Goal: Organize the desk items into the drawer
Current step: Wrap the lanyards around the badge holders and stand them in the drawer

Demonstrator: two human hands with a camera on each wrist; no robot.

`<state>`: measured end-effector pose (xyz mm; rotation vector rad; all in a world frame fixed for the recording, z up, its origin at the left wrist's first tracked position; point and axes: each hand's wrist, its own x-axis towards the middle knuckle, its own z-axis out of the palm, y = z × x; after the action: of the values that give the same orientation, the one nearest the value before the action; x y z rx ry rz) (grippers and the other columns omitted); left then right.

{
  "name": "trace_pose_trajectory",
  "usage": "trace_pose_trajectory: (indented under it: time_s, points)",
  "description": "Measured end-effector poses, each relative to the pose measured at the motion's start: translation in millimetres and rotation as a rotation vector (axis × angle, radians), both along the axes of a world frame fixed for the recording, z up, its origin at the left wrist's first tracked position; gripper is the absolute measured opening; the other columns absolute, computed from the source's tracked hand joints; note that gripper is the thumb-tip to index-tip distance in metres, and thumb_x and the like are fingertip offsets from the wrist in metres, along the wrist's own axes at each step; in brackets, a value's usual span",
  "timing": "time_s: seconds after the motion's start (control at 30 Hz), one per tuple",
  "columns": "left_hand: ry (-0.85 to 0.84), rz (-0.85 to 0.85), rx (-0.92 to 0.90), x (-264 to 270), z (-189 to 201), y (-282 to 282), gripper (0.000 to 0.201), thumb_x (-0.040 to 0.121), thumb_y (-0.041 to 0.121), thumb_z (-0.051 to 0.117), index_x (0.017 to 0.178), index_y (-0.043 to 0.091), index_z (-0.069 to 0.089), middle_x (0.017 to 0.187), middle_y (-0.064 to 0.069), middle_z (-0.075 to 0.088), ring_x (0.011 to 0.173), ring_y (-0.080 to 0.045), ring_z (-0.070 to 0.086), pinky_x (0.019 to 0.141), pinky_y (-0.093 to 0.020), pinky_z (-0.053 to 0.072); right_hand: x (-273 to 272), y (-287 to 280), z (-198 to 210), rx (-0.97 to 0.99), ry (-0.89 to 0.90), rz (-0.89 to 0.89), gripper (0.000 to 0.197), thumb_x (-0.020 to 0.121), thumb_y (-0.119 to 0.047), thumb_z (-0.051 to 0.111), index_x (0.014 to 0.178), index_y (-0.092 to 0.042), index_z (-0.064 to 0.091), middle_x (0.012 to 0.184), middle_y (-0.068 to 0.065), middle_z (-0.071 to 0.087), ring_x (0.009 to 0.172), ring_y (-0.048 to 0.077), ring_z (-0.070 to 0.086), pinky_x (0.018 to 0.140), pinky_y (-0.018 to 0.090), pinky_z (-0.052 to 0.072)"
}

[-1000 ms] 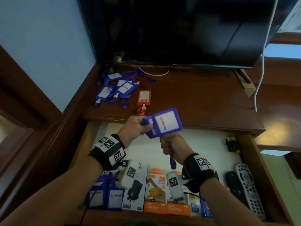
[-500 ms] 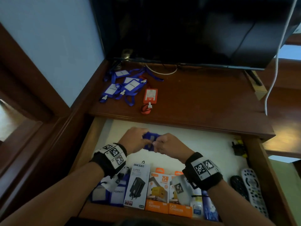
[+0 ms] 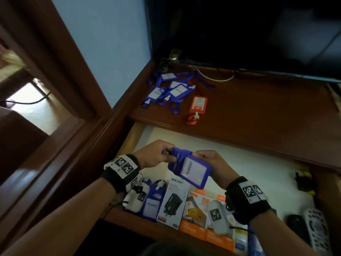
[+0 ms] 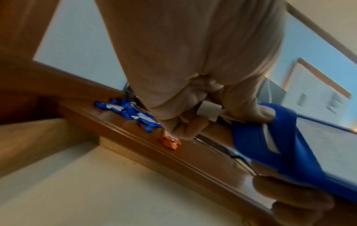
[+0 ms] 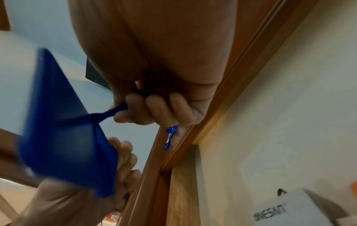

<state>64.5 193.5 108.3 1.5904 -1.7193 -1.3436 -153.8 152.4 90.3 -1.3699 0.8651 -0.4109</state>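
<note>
Over the open drawer (image 3: pixel 258 169) both hands hold one blue tag (image 3: pixel 191 170) with a white card, its face tilted up. My left hand (image 3: pixel 166 156) pinches the tag's top end; in the left wrist view it (image 4: pixel 193 122) holds the white clip (image 4: pixel 208 111) beside the blue tag (image 4: pixel 270 137). My right hand (image 3: pixel 201 156) is at the tag's other edge; the right wrist view shows its fingers (image 5: pixel 139 110) curled round the blue strap (image 5: pixel 115 110) that runs to the tag (image 5: pixel 58 130). On the desk lie several blue tags (image 3: pixel 171 89) and an orange tag (image 3: pixel 199 104).
Along the drawer's front stand blue tags (image 3: pixel 153 202), a white charger box (image 3: pixel 173 202) and orange boxes (image 3: pixel 195 215). Two remotes (image 3: pixel 315 228) and a black plug (image 3: pixel 302 180) lie at its right. A dark screen (image 3: pixel 239 34) stands behind the desk; a wall is to the left.
The tag, held upright above the drawer's edge a second ago, has come down between both hands. Its strap is now bunched at the tag's top and its face is turned up again.
</note>
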Motion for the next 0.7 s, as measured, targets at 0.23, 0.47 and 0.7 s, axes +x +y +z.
trace_pose_trajectory:
  time_s: [0.23,0.47,0.7]
  points:
    - [0.571,0.366,-0.094,1,-12,14,0.031,0.081,0.016,0.061,0.109,0.004,0.063,0.115,-0.014,0.062,0.11,-0.026,0.058,0.098,-0.041,0.046,36,-3,8,0.09,-0.176,-0.059,0.024,0.094,-0.012,0.049,0.072,-0.013,0.058,0.059,0.007,0.047,0.048,0.012,0.04,0.048,0.024,0.033]
    - [0.807,0.549,-0.134,9,-19,10,0.027,0.085,0.012,0.052,0.099,0.013,0.075,0.103,-0.006,0.072,0.098,-0.019,0.066,0.085,-0.032,0.053,74,-6,18,0.106,-0.193,-0.009,0.027,0.098,-0.006,0.039,0.079,-0.013,0.057,0.058,0.004,0.05,0.05,0.012,0.04,0.051,0.027,0.034]
    - [0.764,0.639,-0.081,41,-25,20,0.025,0.076,0.009,0.059,0.096,0.009,0.074,0.103,-0.013,0.071,0.101,-0.026,0.065,0.092,-0.036,0.051,94,-19,1,0.153,-0.112,0.174,0.024,0.1,-0.011,0.041,0.088,-0.011,0.062,0.069,0.008,0.057,0.057,0.015,0.049,0.054,0.026,0.04]
